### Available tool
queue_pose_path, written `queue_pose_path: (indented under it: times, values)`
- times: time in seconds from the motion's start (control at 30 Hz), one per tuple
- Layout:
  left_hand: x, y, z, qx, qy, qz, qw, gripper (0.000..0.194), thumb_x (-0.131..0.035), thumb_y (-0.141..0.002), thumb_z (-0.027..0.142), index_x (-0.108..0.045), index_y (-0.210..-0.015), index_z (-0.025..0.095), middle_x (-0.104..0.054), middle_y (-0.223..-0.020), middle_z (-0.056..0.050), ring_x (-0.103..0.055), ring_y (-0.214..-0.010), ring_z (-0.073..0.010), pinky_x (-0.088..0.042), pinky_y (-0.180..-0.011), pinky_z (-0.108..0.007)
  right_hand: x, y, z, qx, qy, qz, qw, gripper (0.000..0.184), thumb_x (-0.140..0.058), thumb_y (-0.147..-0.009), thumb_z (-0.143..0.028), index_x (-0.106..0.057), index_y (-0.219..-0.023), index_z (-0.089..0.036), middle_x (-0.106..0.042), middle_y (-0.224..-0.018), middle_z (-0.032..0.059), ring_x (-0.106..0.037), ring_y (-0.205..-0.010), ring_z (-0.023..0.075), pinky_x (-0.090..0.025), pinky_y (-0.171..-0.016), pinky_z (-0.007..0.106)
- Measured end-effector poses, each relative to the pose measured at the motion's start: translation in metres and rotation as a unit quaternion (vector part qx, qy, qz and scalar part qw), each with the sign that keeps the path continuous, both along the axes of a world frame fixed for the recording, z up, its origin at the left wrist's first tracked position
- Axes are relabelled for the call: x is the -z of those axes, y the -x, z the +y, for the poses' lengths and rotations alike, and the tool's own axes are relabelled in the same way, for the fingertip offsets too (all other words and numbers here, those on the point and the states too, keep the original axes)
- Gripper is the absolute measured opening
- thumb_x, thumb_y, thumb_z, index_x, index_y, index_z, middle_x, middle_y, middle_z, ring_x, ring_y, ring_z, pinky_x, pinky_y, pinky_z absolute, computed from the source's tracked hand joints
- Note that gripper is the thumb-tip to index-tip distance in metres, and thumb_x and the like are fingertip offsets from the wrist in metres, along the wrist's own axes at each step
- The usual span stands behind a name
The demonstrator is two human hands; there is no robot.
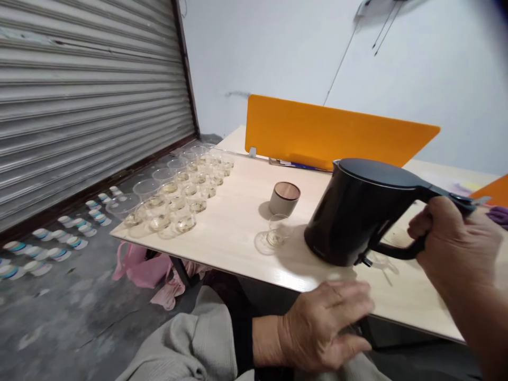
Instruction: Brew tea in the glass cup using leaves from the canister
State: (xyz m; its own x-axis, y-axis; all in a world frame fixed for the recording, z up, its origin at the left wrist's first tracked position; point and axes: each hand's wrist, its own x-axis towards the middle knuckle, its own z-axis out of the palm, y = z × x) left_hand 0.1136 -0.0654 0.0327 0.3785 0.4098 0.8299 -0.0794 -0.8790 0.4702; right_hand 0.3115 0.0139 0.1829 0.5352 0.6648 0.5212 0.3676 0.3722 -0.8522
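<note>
My right hand (456, 243) is wrapped round the handle of a black electric kettle (349, 211), which tilts a little to the left above the table (234, 233). Just left of the kettle stands a small clear plastic cup (278, 233), with what looks like a little pale content at its bottom. Behind that cup sits a grey canister (284, 200) with a wood-look lid. My left hand (325, 323) hovers over my lap by the table's front edge, fingers stretched and slightly blurred, holding nothing.
Rows of clear cups (184, 217) with pale contents line the table's left end. An orange divider (325, 129) stands at the back. Several small white containers (59, 235) are on the floor, left. A pink bag (146, 267) lies below the table, near a rolling shutter (87, 95).
</note>
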Motion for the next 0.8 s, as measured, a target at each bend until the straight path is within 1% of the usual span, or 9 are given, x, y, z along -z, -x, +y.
queue_pose_path:
  times: [0.03, 0.1, 0.2, 0.4, 0.47, 0.53, 0.6, 0.67, 0.8]
  values:
    - [0.001, 0.005, -0.001, 0.031, -0.023, 0.026, 0.999, 0.05, -0.063, -0.096, 0.035, -0.054, -0.138, 0.009, -0.064, -0.14, -0.019, -0.062, -0.131, -0.0253, -0.051, -0.112, -0.035, 0.004, -0.003, 0.011, -0.009, -0.017, 0.005, 1.0, 0.03, -0.069, -0.081, -0.034, -0.049, -0.06, -0.025, -0.042, -0.055, -0.0024, -0.038, -0.047, 0.0124, -0.032, -0.041, 0.029]
    - [0.004, 0.014, 0.0, 0.07, -0.046, 0.086, 0.993, 0.033, -0.058, -0.099, 0.032, -0.064, -0.122, 0.009, -0.074, -0.122, -0.014, -0.072, -0.113, -0.0206, -0.057, -0.101, -0.028, 0.014, -0.01, 0.032, -0.028, -0.05, 0.015, 0.998, 0.026, -0.069, -0.082, -0.032, -0.053, -0.064, -0.025, -0.043, -0.055, -0.0033, -0.038, -0.046, 0.0118, -0.031, -0.04, 0.028]
    - [0.004, 0.03, 0.002, 0.081, -0.05, 0.133, 0.987, 0.027, -0.055, -0.099, 0.03, -0.066, -0.115, 0.011, -0.078, -0.112, -0.01, -0.075, -0.103, -0.02, -0.06, -0.09, -0.029, 0.024, -0.015, 0.058, -0.046, -0.07, 0.03, 0.996, 0.025, -0.07, -0.084, -0.035, -0.056, -0.067, -0.025, -0.043, -0.055, -0.0039, -0.039, -0.047, 0.0114, -0.031, -0.039, 0.026]
    - [-0.011, 0.074, 0.01, 0.007, -0.006, 0.076, 0.997, 0.029, -0.061, -0.094, 0.023, -0.064, -0.122, 0.017, -0.08, -0.098, -0.009, -0.075, -0.084, -0.0209, -0.06, -0.074, -0.034, 0.029, -0.015, 0.097, -0.033, -0.085, 0.047, 0.995, 0.03, -0.071, -0.084, -0.041, -0.053, -0.067, -0.024, -0.042, -0.053, -0.0061, -0.036, -0.043, 0.0096, -0.029, -0.037, 0.025]
    - [-0.017, 0.092, 0.013, -0.021, 0.012, 0.054, 0.998, 0.034, -0.064, -0.092, 0.021, -0.063, -0.126, 0.019, -0.079, -0.099, -0.009, -0.074, -0.085, -0.0214, -0.06, -0.075, -0.035, 0.029, -0.016, 0.107, -0.041, -0.086, 0.052, 0.994, 0.03, -0.072, -0.083, -0.042, -0.053, -0.068, -0.025, -0.042, -0.052, -0.0061, -0.035, -0.044, 0.0099, -0.028, -0.037, 0.026]
    - [-0.02, 0.109, 0.017, -0.07, 0.043, 0.043, 0.996, 0.037, -0.066, -0.091, 0.019, -0.064, -0.128, 0.022, -0.078, -0.102, -0.009, -0.074, -0.09, -0.0221, -0.06, -0.08, -0.037, 0.03, -0.018, 0.116, -0.048, -0.083, 0.054, 0.994, 0.029, -0.074, -0.083, -0.044, -0.054, -0.07, -0.025, -0.042, -0.052, -0.0059, -0.035, -0.045, 0.0105, -0.028, -0.038, 0.027]
    - [-0.02, 0.124, 0.023, -0.121, 0.085, 0.038, 0.988, 0.035, -0.066, -0.091, 0.017, -0.066, -0.125, 0.026, -0.078, -0.105, -0.008, -0.074, -0.096, -0.0227, -0.06, -0.086, -0.038, 0.031, -0.021, 0.124, -0.052, -0.078, 0.053, 0.994, 0.029, -0.073, -0.082, -0.045, -0.055, -0.073, -0.025, -0.041, -0.052, -0.0063, -0.035, -0.045, 0.0105, -0.028, -0.04, 0.028]
    - [-0.016, 0.134, 0.03, -0.154, 0.137, 0.025, 0.978, 0.029, -0.064, -0.093, 0.018, -0.068, -0.12, 0.027, -0.078, -0.104, -0.006, -0.073, -0.096, -0.0223, -0.059, -0.087, -0.037, 0.033, -0.025, 0.133, -0.055, -0.076, 0.048, 0.994, 0.03, -0.073, -0.083, -0.046, -0.054, -0.074, -0.025, -0.041, -0.053, -0.0062, -0.035, -0.046, 0.0107, -0.028, -0.041, 0.029]
    - [-0.005, 0.143, 0.051, -0.207, 0.22, -0.019, 0.953, 0.022, -0.063, -0.096, 0.025, -0.07, -0.117, 0.025, -0.077, -0.103, -0.005, -0.073, -0.094, -0.0209, -0.059, -0.089, -0.036, 0.035, -0.033, 0.148, -0.065, -0.07, 0.036, 0.995, 0.034, -0.073, -0.083, -0.048, -0.05, -0.071, -0.026, -0.042, -0.054, -0.0056, -0.038, -0.047, 0.0114, -0.032, -0.043, 0.03]
